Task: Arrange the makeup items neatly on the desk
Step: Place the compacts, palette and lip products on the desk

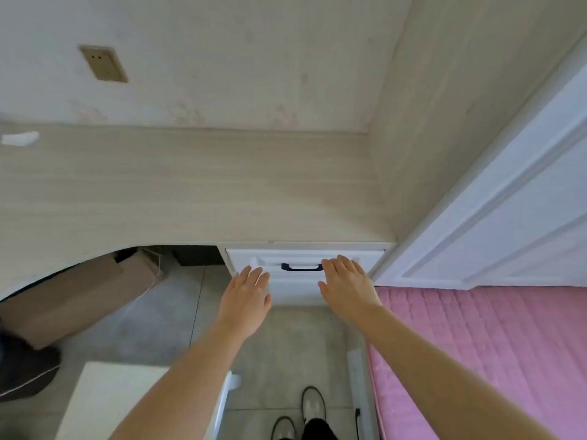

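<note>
Pale desk shows no makeup items; perhaps they are in the drawer. My left hand and right hand, fingers straight, flank its handle.

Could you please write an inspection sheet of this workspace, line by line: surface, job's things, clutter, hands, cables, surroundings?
Surface: pale wood-grain desk, mostly bare in view.
Job's things: no makeup items seen; a small white object lies at the far left edge of the desk, too blurred to identify.
Clutter: cardboard box under the desk; dark bag on the floor at left.
Hands: left hand and right hand open, fingers straight, in front of the white drawer, either side of its dark handle; contact cannot be told.
Cables: nothing seen for certain.
Surroundings: wall socket, white door, pink mattress, white stool.
</note>
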`<state>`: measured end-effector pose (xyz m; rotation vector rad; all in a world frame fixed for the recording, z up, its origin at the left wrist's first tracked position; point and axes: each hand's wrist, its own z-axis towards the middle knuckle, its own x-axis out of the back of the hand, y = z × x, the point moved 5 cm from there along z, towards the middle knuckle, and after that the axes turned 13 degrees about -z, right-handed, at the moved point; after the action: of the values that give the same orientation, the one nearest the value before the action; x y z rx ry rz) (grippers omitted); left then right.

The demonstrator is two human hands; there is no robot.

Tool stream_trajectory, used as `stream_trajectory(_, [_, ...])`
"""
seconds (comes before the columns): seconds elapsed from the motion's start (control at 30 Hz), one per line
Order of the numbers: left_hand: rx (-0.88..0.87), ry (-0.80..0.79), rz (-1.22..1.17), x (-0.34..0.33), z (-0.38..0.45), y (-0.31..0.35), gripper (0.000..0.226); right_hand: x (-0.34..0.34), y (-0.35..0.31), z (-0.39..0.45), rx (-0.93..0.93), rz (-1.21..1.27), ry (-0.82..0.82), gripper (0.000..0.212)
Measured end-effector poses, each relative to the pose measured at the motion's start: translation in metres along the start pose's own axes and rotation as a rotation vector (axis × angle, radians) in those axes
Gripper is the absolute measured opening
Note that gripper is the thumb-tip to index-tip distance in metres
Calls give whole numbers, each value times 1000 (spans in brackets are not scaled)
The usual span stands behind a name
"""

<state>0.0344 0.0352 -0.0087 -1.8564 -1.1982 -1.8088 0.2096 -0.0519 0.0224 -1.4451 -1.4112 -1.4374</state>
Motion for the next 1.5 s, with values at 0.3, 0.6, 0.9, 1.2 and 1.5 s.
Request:
stream_trajectory(0.3, [102, -32, 10, -33, 68, -19, 55, -69, -25, 73, 81, 117, -177, 42])
stream_trajectory(0.6, [101, 49, -101, -49, 96, -26, 49, -119, -37, 116, 133, 105, -334, 35])
stream_trajectory(0.9, [93, 109, -91, -63, 99, -27, 51, -142, -42, 123, 161, 156, -337, 38])
stream_trajectory(1.2, [79, 111, -15, -66, 104, -30, 57, -141, -39, 116, 154, 211, -363, 41])
stream_trajectory(1.5, [146, -68, 35, -91, 106, -39, 52, -143, -49, 73, 236, 220, -422, 41])
